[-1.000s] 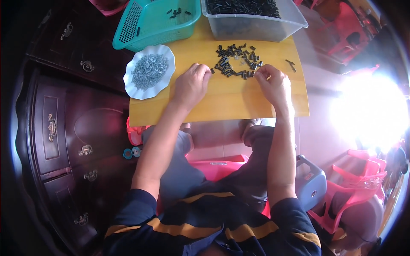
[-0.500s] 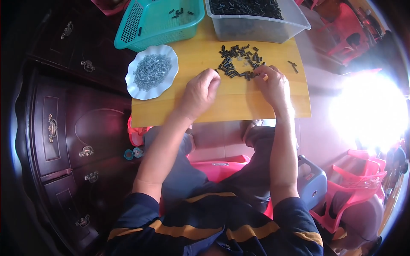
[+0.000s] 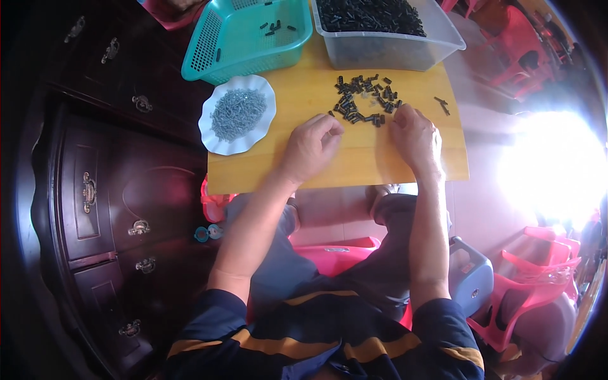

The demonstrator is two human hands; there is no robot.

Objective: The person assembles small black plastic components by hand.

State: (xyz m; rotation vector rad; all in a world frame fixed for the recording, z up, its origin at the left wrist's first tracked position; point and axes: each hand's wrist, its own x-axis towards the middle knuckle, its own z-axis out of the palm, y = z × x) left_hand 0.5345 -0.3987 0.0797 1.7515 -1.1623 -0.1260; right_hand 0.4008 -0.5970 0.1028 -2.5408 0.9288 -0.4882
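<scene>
On the wooden table, small black cylindrical pieces lie in a loose ring. My left hand is closed at the lower left of them, thumb and fingers drawn together. One dark piece shows right at its fingertips; whether it is held or lies on the table I cannot tell. My right hand is at the ring's lower right edge, fingers curled in a pinch, and what they hold is hidden. Left of my left hand stands a white scalloped plate heaped with small silvery metal pins or screws.
A green plastic basket with a few black pieces stands at the far left. Beside it is a clear bin full of black pieces. Two dark pieces lie near the table's right edge. Dark drawers flank the left side.
The whole view has shifted, so the table appears lower and farther right. My right hand's fingers have curled in closer and drawn slightly back from the black pieces. My left hand stays closed.
</scene>
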